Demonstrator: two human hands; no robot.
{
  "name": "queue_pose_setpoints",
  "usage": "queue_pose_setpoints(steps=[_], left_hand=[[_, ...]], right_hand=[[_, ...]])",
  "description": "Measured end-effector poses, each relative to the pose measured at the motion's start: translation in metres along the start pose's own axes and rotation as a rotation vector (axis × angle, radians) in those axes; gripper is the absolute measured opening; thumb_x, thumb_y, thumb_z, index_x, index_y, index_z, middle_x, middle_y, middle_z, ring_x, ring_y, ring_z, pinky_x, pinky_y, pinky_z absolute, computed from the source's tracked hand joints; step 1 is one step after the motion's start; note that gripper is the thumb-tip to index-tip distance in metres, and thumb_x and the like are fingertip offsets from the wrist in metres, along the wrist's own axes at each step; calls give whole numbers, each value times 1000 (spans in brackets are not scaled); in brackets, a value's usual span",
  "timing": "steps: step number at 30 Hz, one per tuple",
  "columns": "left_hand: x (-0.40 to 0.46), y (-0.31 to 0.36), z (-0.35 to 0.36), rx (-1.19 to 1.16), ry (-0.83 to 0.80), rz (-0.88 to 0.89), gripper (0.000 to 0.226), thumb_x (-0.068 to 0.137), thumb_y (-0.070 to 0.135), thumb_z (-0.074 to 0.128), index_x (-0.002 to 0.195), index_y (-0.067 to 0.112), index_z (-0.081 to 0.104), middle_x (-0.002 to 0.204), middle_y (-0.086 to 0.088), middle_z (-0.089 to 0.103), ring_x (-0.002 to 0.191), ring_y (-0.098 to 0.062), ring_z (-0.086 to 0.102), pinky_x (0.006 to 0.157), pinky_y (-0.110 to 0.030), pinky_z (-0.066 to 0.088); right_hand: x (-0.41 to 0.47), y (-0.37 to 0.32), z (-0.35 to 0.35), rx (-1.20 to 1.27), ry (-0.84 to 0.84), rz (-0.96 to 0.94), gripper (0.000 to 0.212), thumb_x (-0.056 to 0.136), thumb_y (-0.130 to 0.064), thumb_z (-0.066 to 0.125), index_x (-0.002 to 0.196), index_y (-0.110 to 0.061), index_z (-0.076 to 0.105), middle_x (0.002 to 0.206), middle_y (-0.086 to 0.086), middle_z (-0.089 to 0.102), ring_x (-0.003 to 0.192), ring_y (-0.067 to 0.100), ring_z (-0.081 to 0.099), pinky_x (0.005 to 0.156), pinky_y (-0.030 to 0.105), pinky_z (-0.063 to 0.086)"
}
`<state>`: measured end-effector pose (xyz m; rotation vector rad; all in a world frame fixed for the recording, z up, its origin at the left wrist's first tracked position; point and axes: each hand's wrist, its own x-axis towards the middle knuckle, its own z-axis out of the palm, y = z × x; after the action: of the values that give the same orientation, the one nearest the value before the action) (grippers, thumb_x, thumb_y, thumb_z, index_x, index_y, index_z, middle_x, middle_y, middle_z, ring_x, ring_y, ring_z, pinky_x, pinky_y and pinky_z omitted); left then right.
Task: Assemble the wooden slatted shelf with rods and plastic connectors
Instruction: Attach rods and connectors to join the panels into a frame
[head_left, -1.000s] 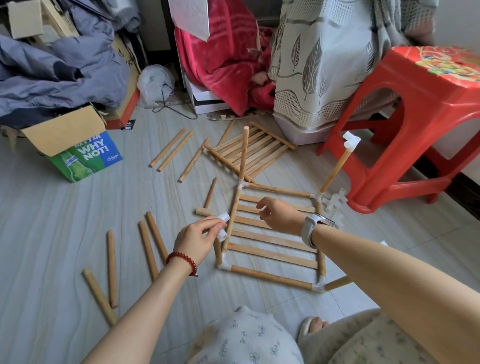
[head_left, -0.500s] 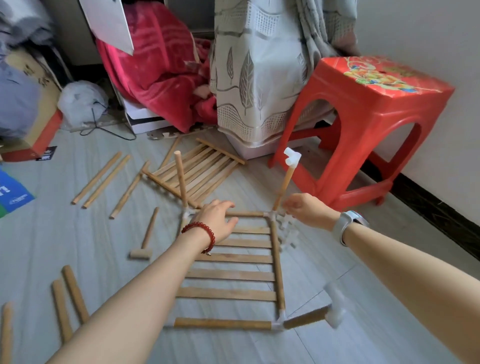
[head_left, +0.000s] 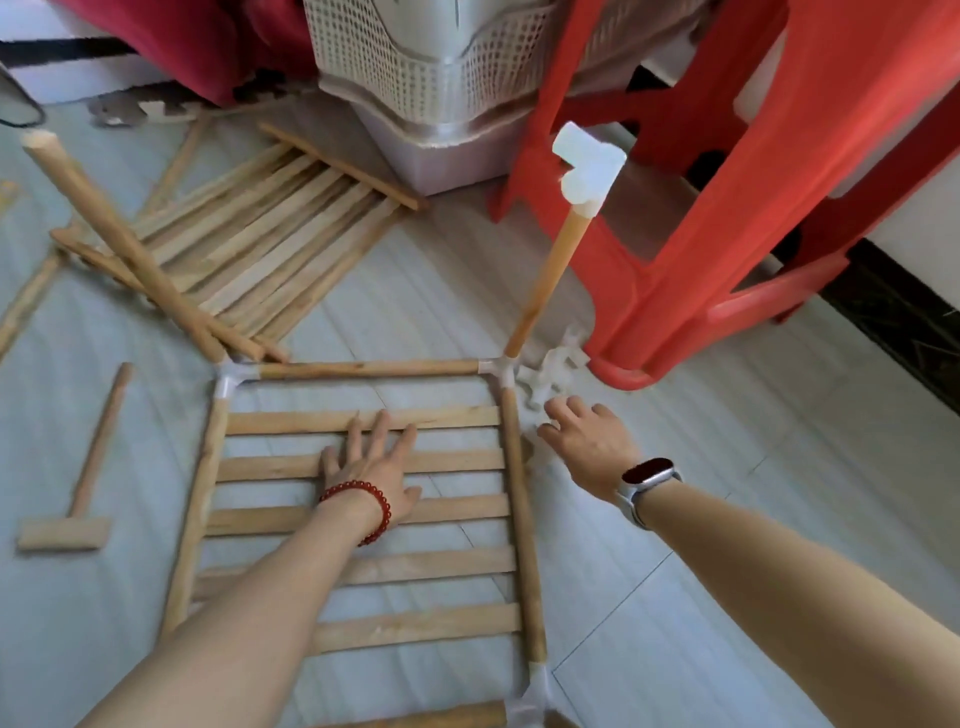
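Fingers of the left hand (head_left: 371, 467) lie flat and released on the slatted shelf panel (head_left: 363, 519) on the floor, while the right hand (head_left: 587, 441), fingers relaxed and holding nothing, reaches toward the loose plastic connectors (head_left: 550, 369) beside the panel's far right corner. Best to keep the panel pinned and lift one connector cleanly. Six slats show, two rods stand at the far corners, and one capped connector (head_left: 587, 163) tops the right rod (head_left: 550, 270).

The frame (head_left: 363, 519) runs off the bottom of the picture — its near rail (head_left: 436, 717) and lower right connector (head_left: 530, 706) are cut by the edge. The left arm (head_left: 249, 613) hides parts of three slats. The right hand (head_left: 587, 441) covers some of the loose white connectors (head_left: 550, 364) near the middle right, so whether it touches one cannot be told. The stool (head_left: 727, 208) loses its top at the upper right edge — and the red cloth (head_left: 182, 41) is cut off at the top.
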<state>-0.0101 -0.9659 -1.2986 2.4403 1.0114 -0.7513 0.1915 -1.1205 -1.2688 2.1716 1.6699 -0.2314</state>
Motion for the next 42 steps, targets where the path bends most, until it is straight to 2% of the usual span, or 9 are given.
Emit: queue_pose_setpoints(steps=[2, 8, 12, 17, 22, 28, 31, 35, 42], left_hand=[[4, 1, 9, 20, 20, 19, 75, 94, 45, 42, 149, 36, -8, 154, 1, -28, 142, -29, -24, 115, -55, 1], [7, -8, -6, -141, -7, 55, 66, 94, 38, 46, 150, 27, 12, 159, -1, -3, 146, -24, -6, 117, -45, 12], [-1, -18, -40, -339, 51, 130, 66, 92, 33, 56, 147, 19, 24, 153, -6, 21, 139, -24, 26, 113, -31, 24], [-30, -26, -110, -390, 135, 321, 74, 85, 26, 67, 147, 25, 25, 151, 1, 28, 136, -16, 33, 109, -26, 29], [-73, -54, -176, -640, 367, 416, 58, 80, 13, 73, 130, 28, 48, 129, 5, 48, 112, -11, 52, 93, -26, 44], [-121, -108, -207, -909, 553, 388, 29, 79, 5, 72, 93, 28, 62, 96, -1, 66, 88, -15, 63, 77, -21, 52], [-135, -139, -212, -1053, 687, 305, 22, 80, 5, 70, 86, 24, 61, 96, 6, 64, 89, -4, 59, 80, -12, 46], [-152, -171, -217, -1793, 719, 162, 14, 89, 2, 57, 81, 12, 52, 103, -9, 66, 84, -17, 67, 70, -26, 57], [-176, -213, -193, -2223, 625, -2, 14, 93, 19, 57, 93, 5, 56, 89, -16, 65, 61, -23, 69, 49, -20, 54]], right_hand=[[2, 2, 2, -1, 13, -13, 36, 64, -8, 78, 97, -12, 64, 106, 10, 57, 87, 28, 55, 57, 32, 34], [2, 6, -5, 139, 29, 72, 32, 95, -26, 51, 124, -14, 49, 127, 4, 43, 113, 24, 43, 69, 30, 37], [6, -4, -48, 556, -10, 165, 23, 94, -19, 48, 116, -15, 53, 109, 2, 57, 99, 21, 54, 75, 31, 46], [17, -35, -138, 1220, -26, 114, 11, 93, -13, 57, 102, -9, 51, 73, -4, 59, 50, -6, 52, 48, 9, 36], [37, -63, -207, 1465, 44, 86, 7, 95, -12, 54, 89, -10, 57, 70, 0, 60, 55, 9, 41, 49, 18, 35], [57, -114, -259, 1616, 33, -30, 16, 97, -16, 51, 90, -5, 61, 72, 1, 59, 57, 9, 44, 53, 18, 37], [80, -141, -280, 1596, 131, 6, 27, 99, -21, 46, 118, -6, 59, 96, 2, 63, 75, 12, 55, 64, 23, 45], [115, -194, -290, 1359, 227, 18, 46, 96, -21, 50, 139, -11, 37, 131, 5, 49, 120, 23, 50, 102, 37, 41], [137, -263, -279, 1132, 424, 21, 9, 93, -6, 41, 91, -14, 38, 100, 12, 64, 86, 31, 55, 66, 31, 34]])
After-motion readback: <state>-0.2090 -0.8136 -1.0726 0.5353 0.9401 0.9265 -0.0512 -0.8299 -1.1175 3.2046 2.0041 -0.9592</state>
